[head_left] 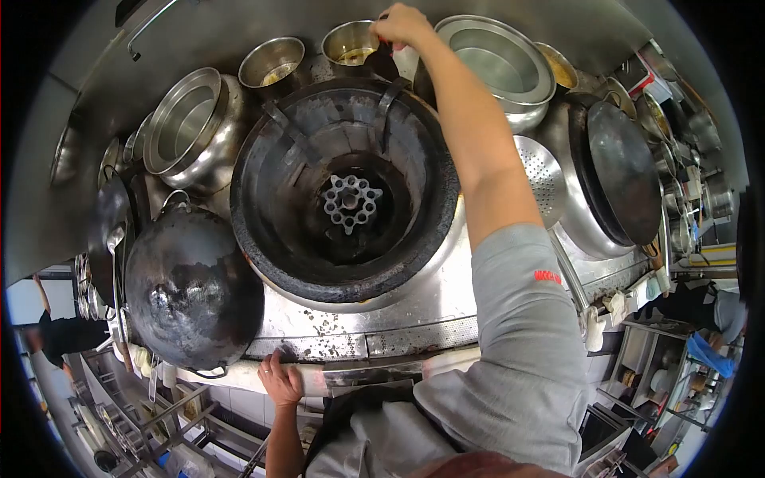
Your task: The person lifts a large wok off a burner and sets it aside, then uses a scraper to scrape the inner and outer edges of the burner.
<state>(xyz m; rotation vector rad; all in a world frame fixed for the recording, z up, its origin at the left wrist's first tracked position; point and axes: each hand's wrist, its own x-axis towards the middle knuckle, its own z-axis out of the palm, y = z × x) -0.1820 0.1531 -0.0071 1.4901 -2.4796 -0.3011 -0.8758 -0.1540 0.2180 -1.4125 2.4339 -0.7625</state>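
My right hand is stretched to the back of the stove, fingers closed beside a small metal pot with yellowish liquid in it. A dark piece and a bit of red show under that hand; I cannot tell what it grips. In front of it gapes the large round wok burner, with no wok over it and a ring-shaped metal nozzle at the bottom. My left hand rests with fingers apart on the stove's front edge, near an overturned blackened wok.
Large steel pots stand left and right behind the burner. A perforated skimmer lies beside my right arm. Another dark wok leans at the right; a ladle hangs over the left side. Other people are at both edges.
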